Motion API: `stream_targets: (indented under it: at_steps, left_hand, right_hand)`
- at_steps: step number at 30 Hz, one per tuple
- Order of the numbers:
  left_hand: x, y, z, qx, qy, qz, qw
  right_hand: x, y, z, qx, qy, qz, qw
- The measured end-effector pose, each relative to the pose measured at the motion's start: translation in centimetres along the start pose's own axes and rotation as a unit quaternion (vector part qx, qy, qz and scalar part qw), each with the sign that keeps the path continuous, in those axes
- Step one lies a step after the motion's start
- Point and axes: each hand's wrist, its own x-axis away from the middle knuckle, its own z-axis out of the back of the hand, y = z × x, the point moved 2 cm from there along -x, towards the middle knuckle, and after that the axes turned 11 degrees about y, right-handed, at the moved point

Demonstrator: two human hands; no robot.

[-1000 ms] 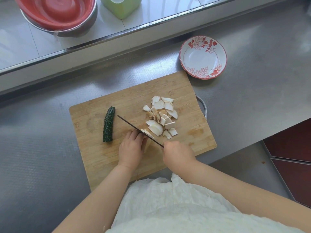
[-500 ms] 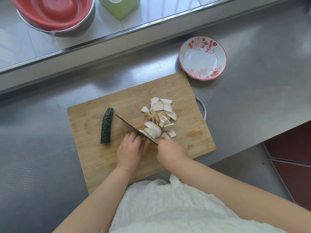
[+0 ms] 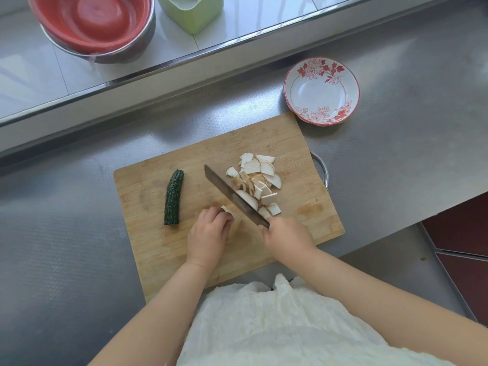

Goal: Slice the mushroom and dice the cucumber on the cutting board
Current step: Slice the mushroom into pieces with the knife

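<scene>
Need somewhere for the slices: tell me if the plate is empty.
Empty: the plate shows only its bare white middle and red flower rim.

Wooden cutting board (image 3: 285, 143), matt; textured steel counter (image 3: 396, 159); bumpy cucumber (image 3: 173, 198); glossy, probably ceramic bowl (image 3: 290, 83).

Dark green bumpy cucumber (image 3: 173, 198); white-tan mushroom slices (image 3: 257, 182); tan cutting board (image 3: 277, 138); white plate (image 3: 321, 91), red flowers; grey table (image 3: 409, 143); red bowl (image 3: 89, 22).
</scene>
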Motion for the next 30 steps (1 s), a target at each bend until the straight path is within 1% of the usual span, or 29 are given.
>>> stream_targets:
  at_steps: [3, 6, 13, 22, 26, 30]
  left_hand:
    - [0.0, 0.1, 0.0, 0.004, 0.009, 0.006, 1.000]
    - [-0.1, 0.2, 0.1, 0.006, 0.022, -0.001, 1.000]
    - [-0.1, -0.2, -0.1, 0.013, 0.019, -0.005, 1.000]
    - [-0.1, -0.3, -0.4, 0.006, 0.018, -0.004, 1.000]
    - [0.0, -0.2, -0.2, -0.001, 0.021, -0.005, 1.000]
    - [-0.1, 0.1, 0.1, 0.006, 0.014, -0.006, 1.000]
  right_hand:
    - [1.4, -0.1, -0.1, 0.051, 0.012, 0.050, 0.997]
    - [1.9, -0.4, -0.4, 0.068, 0.006, 0.071, 0.995]
    - [1.5, -1.3, -0.5, 0.081, -0.022, 0.059, 0.995]
    - [0.1, -2.6, -0.8, 0.081, -0.070, 0.019, 0.994]
    - [-0.7, -2.0, -1.1, 0.055, -0.068, 0.009, 0.996]
    - [-1.7, -1.0, -0.5, -0.004, -0.062, -0.010, 0.998]
